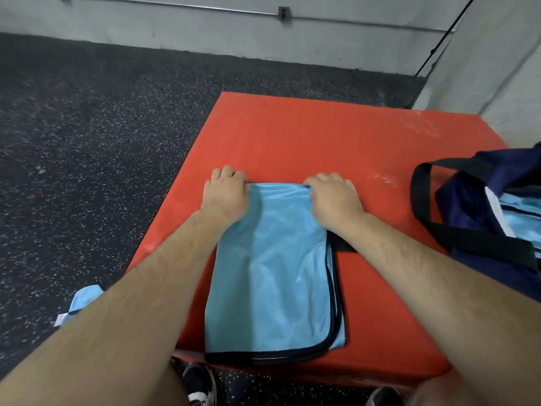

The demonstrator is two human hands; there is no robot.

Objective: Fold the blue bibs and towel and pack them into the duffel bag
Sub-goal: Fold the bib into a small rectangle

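While the bib (272,268) lies in layers: the left hand (227,194) and right hand (335,199) are both at its far edge, so the step in hand looks like one more fold of this piece, with packing not yet begun.
Bib: light blue with dark trim, flat on the red mat (292,136) at the centre of the frame, its near end at the mat's near edge.
Left hand: fingers curled over the far left corner, gripping it.
Right hand: fingers curled over the far right corner, gripping the edge.
Next move: likely bringing the far edge toward the near end. Both corners should travel level, since the shiny cloth looks apt to slide off its lower layers.
Duffel bag (465,200): dark blue, on the mat at the right edge of the frame, apart from the bib, mouth open with light blue fabric (521,221) already inside.
Strap (415,197): a black loop between bib and bag, which could snag a bundle carried across.
Dark patch under the right forearm: trim or strap, cannot tell.
Floor (87,142): dark and speckled. A blue cloth (85,300) lies at lower left, partly hidden by the left forearm, probably still to be folded.
Shoe (199,379): at the bottom edge.
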